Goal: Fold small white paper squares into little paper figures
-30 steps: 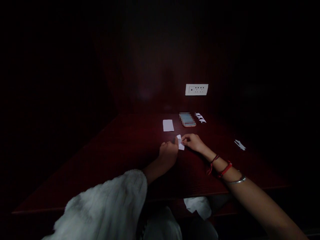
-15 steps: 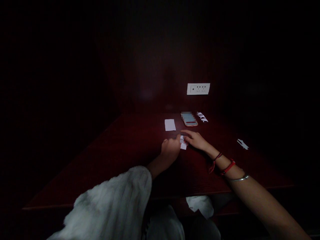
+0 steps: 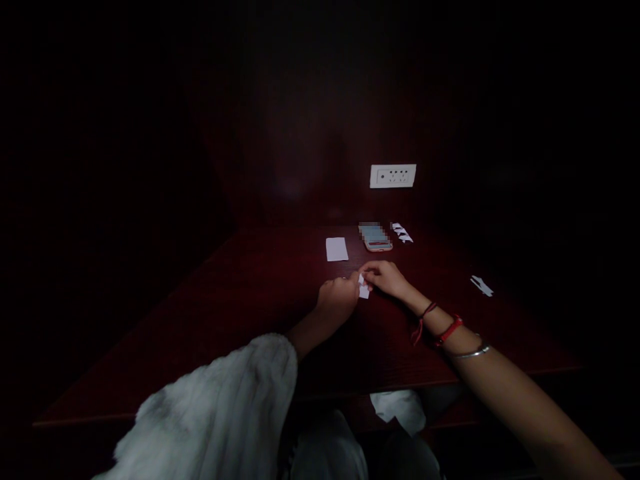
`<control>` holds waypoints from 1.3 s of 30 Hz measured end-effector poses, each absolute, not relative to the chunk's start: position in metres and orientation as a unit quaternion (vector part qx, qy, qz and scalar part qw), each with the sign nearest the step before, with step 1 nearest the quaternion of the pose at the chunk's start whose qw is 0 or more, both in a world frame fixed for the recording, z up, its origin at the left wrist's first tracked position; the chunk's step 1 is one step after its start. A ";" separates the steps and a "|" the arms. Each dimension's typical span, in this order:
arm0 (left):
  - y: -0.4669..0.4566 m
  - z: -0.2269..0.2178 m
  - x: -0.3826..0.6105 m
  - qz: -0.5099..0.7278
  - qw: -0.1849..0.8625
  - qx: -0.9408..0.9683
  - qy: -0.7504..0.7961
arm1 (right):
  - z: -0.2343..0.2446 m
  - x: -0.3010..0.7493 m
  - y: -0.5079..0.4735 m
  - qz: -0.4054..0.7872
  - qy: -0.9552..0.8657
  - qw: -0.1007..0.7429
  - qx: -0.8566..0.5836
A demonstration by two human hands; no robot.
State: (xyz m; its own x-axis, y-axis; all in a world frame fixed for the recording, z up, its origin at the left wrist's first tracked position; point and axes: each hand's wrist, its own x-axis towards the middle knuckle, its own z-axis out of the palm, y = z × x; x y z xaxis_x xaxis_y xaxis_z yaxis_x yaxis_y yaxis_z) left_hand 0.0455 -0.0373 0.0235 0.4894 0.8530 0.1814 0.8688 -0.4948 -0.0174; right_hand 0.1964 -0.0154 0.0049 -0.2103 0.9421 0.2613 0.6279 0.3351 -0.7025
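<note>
A small folded piece of white paper (image 3: 365, 292) is between my two hands, just above or on the dark red table. My left hand (image 3: 339, 297) is closed, its thumb and finger on the paper's left edge. From the right, my right hand (image 3: 386, 277) pinches the paper's upper part with thumb and index finger. The fingers hide much of the paper. Beyond my hands a flat white paper sheet (image 3: 337, 249) lies on the table, with a phone (image 3: 377, 238) to its right.
Folded white paper pieces (image 3: 402, 233) lie right of the phone. Paper strips (image 3: 481, 286) rest farther right on the table (image 3: 225, 300). A socket panel (image 3: 393, 176) is on the back wall. Below the front edge is a crumpled white item (image 3: 399, 408).
My right index finger has curled in from an outstretched position to pinch the paper. The paper's upper part now stands up more. The view has shifted slightly.
</note>
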 end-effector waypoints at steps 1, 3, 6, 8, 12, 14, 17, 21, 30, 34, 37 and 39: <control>-0.037 0.023 0.045 -0.082 0.051 -0.856 -0.507 | 0.004 0.196 -0.015 0.234 -0.740 0.344 -0.529; -0.035 0.021 0.045 -0.099 0.047 -0.849 -0.518 | 0.002 0.195 -0.015 0.242 -0.734 0.354 -0.527; -0.033 0.018 0.046 -0.113 0.045 -0.839 -0.531 | -0.001 0.193 -0.013 0.265 -0.721 0.367 -0.524; -0.033 0.017 0.047 -0.117 0.046 -0.831 -0.543 | -0.003 0.192 -0.012 0.281 -0.713 0.371 -0.525; -0.033 0.018 0.050 -0.124 0.048 -0.817 -0.561 | -0.006 0.190 -0.011 0.297 -0.699 0.374 -0.533; -0.032 0.019 0.050 -0.128 0.045 -0.812 -0.568 | -0.007 0.189 -0.011 0.293 -0.697 0.370 -0.540; -0.029 0.019 0.047 -0.135 0.037 -0.806 -0.575 | -0.006 0.190 -0.014 0.285 -0.701 0.365 -0.543; -0.025 0.017 0.043 -0.139 0.037 -0.810 -0.568 | -0.005 0.191 -0.015 0.298 -0.696 0.366 -0.541; -0.024 0.017 0.040 -0.111 0.028 -0.816 -0.567 | -0.004 0.189 -0.014 0.381 -0.645 0.394 -0.533; -0.024 0.017 0.037 -0.115 0.019 -0.815 -0.568 | 0.000 0.188 -0.017 0.403 -0.633 0.408 -0.520; -0.026 0.018 0.037 -0.118 0.012 -0.816 -0.566 | -0.001 0.188 -0.017 0.394 -0.636 0.404 -0.526; -0.027 0.018 0.038 -0.120 0.016 -0.812 -0.571 | -0.003 0.187 -0.017 0.381 -0.644 0.397 -0.532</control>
